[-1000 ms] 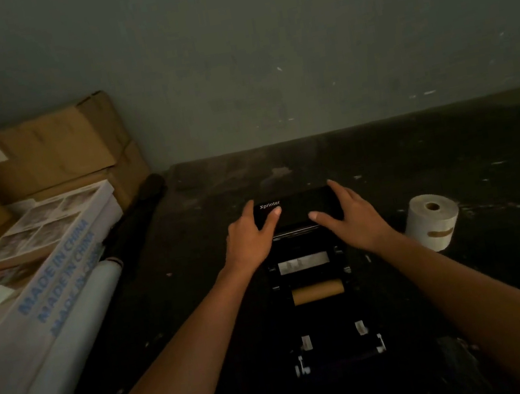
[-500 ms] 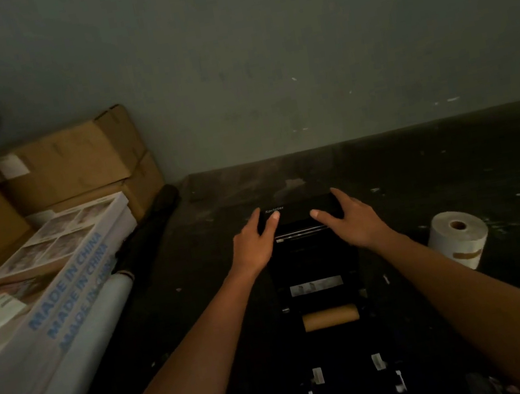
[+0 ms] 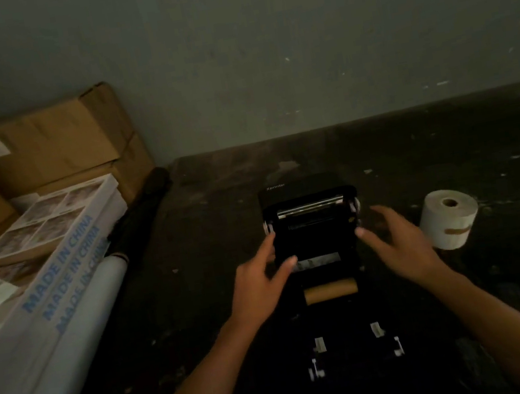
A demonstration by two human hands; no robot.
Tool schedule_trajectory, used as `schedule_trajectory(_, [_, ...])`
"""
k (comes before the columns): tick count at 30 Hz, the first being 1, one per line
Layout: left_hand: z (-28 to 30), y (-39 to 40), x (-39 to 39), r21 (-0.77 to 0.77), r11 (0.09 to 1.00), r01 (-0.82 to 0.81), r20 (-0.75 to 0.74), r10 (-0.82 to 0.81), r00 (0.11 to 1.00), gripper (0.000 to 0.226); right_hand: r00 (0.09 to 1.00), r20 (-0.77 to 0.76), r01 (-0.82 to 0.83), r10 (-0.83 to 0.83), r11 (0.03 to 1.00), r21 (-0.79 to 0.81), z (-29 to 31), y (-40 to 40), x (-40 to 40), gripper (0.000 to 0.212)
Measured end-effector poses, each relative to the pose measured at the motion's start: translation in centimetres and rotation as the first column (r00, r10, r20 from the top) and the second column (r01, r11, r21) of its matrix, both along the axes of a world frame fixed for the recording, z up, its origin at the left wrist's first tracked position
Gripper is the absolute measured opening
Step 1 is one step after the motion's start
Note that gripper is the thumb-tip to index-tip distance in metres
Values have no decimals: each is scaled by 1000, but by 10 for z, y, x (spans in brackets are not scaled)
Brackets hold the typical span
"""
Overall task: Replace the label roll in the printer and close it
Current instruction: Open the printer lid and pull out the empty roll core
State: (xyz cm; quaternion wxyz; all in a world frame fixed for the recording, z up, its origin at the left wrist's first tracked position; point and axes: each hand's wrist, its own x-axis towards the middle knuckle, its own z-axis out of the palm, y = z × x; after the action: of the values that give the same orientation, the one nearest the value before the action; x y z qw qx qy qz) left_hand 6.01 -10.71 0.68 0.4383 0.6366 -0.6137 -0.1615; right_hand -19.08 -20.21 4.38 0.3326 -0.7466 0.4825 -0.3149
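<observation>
A black label printer (image 3: 313,236) lies open on the dark surface, its lid swung back toward the wall with the metal print bar showing. An empty brown cardboard core (image 3: 330,291) lies across the roll bay. My left hand (image 3: 259,283) hovers at the printer's left side, fingers apart, thumb near the bay's edge. My right hand (image 3: 393,243) is spread at the right side, slightly blurred, holding nothing. A full white label roll (image 3: 447,217) stands on end to the right of the printer.
Long white boxes printed "MADE IN CHINA" (image 3: 58,275) and a white tube (image 3: 55,361) lie along the left. Brown cardboard boxes (image 3: 63,140) are stacked behind them. A grey wall (image 3: 296,53) closes the back.
Both hands have come off the top of the lid and drawn back toward me to the printer's sides. The lid now stands open, showing the print bar.
</observation>
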Motion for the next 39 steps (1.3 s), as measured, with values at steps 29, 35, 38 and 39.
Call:
schedule_trajectory(29, [-25,-2,-49,140,984,-107,-51,115,992,47,996,-23,-87,86,996,-25,-44,32,23,44])
schedule_trajectory(35, [-5,-7,-65,108,987,-120,-140,135,981,48,994,105,2,8,995,-102,-32,39,7,44])
schedule_trajectory(38, [-3,-11,-76,124,989,-74,-161,94,982,48,991,119,72,-59,992,-105,-31,41,-4,45])
schedule_trajectory(39, [-4,-12,-80,131,990,-52,-168,74,983,48,990,117,90,-77,990,-108,-30,43,-9,46])
